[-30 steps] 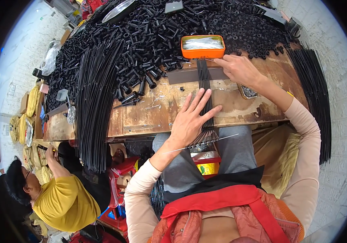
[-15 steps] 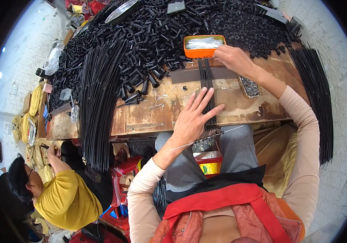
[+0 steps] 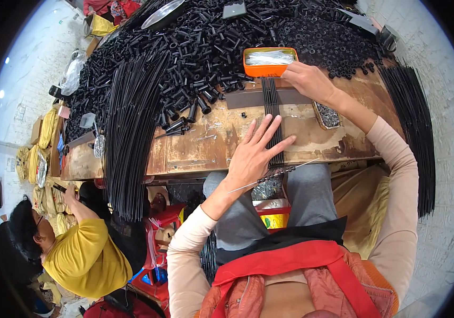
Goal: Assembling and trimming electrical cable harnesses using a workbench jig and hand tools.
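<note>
The left hand (image 3: pixel 256 153) lies flat, fingers spread, pinning a row of thin black rods (image 3: pixel 272 114) against the worn wooden bench (image 3: pixel 205 143) so they stay aligned. The right hand (image 3: pixel 309 82) curls loosely at the orange tray (image 3: pixel 267 62), gripping nothing visible. Bare wood remains toward the near edge

left hand (image 3: pixel 256 153): flat on black rods (image 3: pixel 272 100)
right hand (image 3: pixel 309 80): touching orange tray (image 3: pixel 258 69)
bench (image 3: pixel 205 143): worn wood
</note>
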The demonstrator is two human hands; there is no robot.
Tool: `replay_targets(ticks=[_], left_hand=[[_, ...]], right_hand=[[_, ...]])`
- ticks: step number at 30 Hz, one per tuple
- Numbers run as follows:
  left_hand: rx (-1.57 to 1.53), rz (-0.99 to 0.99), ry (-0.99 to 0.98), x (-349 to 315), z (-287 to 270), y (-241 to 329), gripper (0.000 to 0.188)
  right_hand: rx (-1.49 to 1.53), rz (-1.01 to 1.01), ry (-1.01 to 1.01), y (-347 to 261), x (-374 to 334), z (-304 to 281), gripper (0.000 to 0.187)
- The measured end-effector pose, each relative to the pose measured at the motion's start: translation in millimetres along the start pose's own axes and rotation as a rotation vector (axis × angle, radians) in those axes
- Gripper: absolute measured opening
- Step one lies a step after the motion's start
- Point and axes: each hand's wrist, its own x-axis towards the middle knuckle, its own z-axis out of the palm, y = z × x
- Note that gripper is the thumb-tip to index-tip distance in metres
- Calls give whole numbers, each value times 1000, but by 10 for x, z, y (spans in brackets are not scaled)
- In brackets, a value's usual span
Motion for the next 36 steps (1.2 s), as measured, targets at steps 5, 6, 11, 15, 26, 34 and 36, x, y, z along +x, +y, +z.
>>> replay_targets(ticks=[5, 6, 11, 15, 26, 34, 36], left_hand=[[10, 1, -5, -2, -6, 4, 88], [10, 2, -4, 1, -4, 3, 88], [2, 9, -3, 9, -4, 3, 88], [-116, -21, 56, 7, -78, 48, 76], [-137, -11, 55, 13, -93, 56, 77], [-209, -21, 56, 12, -122, 57, 77], [-216, -17, 62, 13, -122, 53, 77]], right_hand=[[-50, -33, 0, -26, 42, -53, 14], [-51, -33, 0, -22, 34, -48, 14], [-27, -30, -2, -16, 9, -22, 17], [5, 19, -24, -32, 31, -7, 17], [30, 23, 18, -53, 74, 49, 16], [85, 127, 15, -116, 97, -63, 21], [-24, 170, -49, -68, 45, -108, 21]])
